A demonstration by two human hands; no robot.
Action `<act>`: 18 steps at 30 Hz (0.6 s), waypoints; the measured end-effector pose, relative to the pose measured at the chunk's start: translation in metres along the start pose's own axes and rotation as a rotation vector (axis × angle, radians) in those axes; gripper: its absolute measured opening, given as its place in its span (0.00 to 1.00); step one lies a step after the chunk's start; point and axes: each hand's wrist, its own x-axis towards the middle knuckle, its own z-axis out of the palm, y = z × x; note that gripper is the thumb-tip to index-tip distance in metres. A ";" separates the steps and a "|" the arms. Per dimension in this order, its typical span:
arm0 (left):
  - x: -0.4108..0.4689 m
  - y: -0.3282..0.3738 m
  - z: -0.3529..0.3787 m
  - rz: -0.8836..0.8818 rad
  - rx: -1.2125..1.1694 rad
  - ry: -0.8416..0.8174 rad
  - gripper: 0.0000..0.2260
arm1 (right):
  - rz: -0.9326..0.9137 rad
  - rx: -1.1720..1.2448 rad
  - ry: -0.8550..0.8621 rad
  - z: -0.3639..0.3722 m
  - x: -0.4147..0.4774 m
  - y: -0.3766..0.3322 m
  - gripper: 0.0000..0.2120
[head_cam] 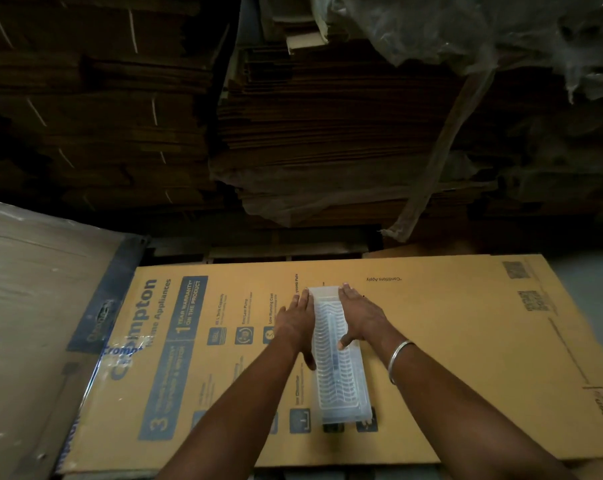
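Step in hand: judging by both hands flanking it, the long translucent white plastic tray with a ribbed grille (339, 379) is being set down or squared up on the flattened yellow-brown printed cardboard carton (449, 341).
Left hand: the left hand (298, 325) lies flat with straight fingers along the tray's left edge, its thumb at the tray's side; it clasps nothing.
Right hand: the right hand (360, 318) lies flat along the tray's right edge with fingers extended and the thumb resting across the tray's top; a thin silver bangle (398, 360) sits on that wrist.
Where the tray is: flat on the carton near its middle, long axis running away from the person, its far end between the fingertips.
Next move: probably a lift or slide, which calls for even pressure from both sides so the tray does not twist.
Look of the tray: narrow, shallow and thin-walled, with rows of curved ribs inside; it appears light and slightly flexible.
Behind: dark stacks of flattened brown cardboard (327, 133).
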 end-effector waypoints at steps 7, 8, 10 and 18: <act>0.004 0.006 0.001 -0.039 0.016 -0.030 0.70 | -0.009 0.011 0.002 0.004 0.002 0.000 0.66; 0.005 0.004 0.000 -0.026 0.016 -0.030 0.69 | -0.015 0.014 0.008 0.004 0.003 0.001 0.66; 0.005 0.002 -0.002 -0.003 0.002 -0.026 0.68 | -0.024 0.015 0.013 0.005 0.004 0.002 0.65; 0.009 -0.009 -0.005 -0.037 -0.131 0.216 0.37 | -0.075 -0.029 0.068 0.000 0.002 0.007 0.54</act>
